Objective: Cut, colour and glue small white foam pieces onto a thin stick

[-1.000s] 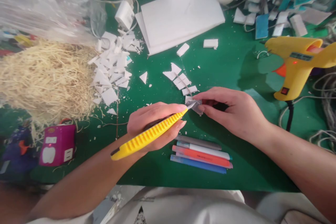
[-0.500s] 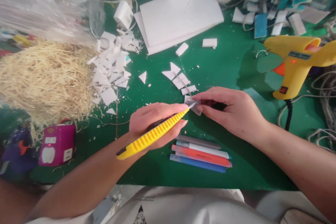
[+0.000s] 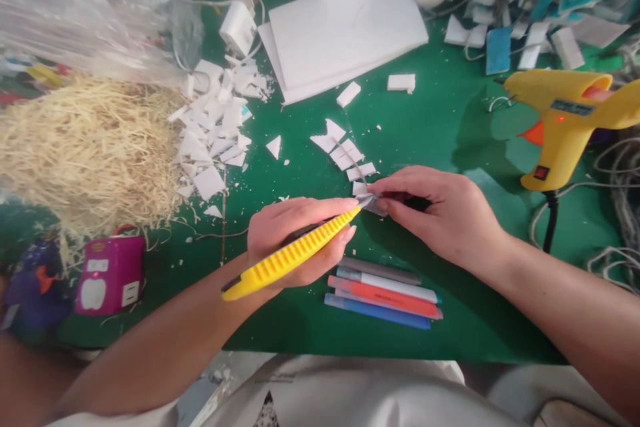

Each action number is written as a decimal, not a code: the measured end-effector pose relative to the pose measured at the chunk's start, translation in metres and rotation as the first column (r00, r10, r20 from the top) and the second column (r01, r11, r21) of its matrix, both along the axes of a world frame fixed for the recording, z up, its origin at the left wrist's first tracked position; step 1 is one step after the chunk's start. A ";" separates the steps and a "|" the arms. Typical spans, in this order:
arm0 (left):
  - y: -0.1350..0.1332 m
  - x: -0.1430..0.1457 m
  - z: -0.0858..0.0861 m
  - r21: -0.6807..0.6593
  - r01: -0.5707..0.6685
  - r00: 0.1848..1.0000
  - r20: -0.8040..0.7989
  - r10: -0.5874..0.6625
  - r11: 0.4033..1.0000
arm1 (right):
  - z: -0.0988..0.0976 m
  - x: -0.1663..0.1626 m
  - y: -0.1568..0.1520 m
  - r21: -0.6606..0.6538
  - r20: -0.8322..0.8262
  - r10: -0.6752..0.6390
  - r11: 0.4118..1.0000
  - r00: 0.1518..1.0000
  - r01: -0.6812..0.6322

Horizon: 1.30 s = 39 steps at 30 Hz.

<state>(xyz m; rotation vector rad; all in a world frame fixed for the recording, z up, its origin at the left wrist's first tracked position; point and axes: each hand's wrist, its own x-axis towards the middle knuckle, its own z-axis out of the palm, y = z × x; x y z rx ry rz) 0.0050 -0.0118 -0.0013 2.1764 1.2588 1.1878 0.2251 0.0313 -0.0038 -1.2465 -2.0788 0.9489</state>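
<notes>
My left hand (image 3: 295,230) is closed around a yellow utility knife (image 3: 290,255), whose tip points up and right. Its tip meets a small grey-white scrap (image 3: 373,201) pinched between the thumb and fingers of my right hand (image 3: 440,213). Both hands hover just above the green mat (image 3: 425,127), close together near its middle. Just below them lie several marker pens (image 3: 385,292) side by side.
A yellow hot glue gun (image 3: 565,123) stands at the right with its cord. White foam sheets (image 3: 345,30) lie at the back, cut white scraps (image 3: 215,127) to their left. A pile of straw (image 3: 85,153), a plastic bag (image 3: 75,13) and a pink power strip (image 3: 110,275) fill the left.
Hardly anything differs: the knife and both hands have shifted very slightly while staying on the small scrap.
</notes>
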 end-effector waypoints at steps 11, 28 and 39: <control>0.002 -0.006 -0.002 0.066 0.064 0.998 0.010 -0.065 0.996 | 0.003 0.000 0.002 -0.072 -0.026 -0.021 0.997 0.999 0.019; -0.002 -0.016 -0.001 -0.087 0.260 0.960 -0.079 -0.267 0.962 | 0.001 0.003 0.004 -0.007 -0.025 0.062 0.998 0.998 -0.063; 0.003 -0.015 0.000 -0.059 0.286 0.953 -0.080 -0.291 0.956 | 0.001 0.004 0.004 -0.012 -0.002 0.080 0.997 0.997 -0.080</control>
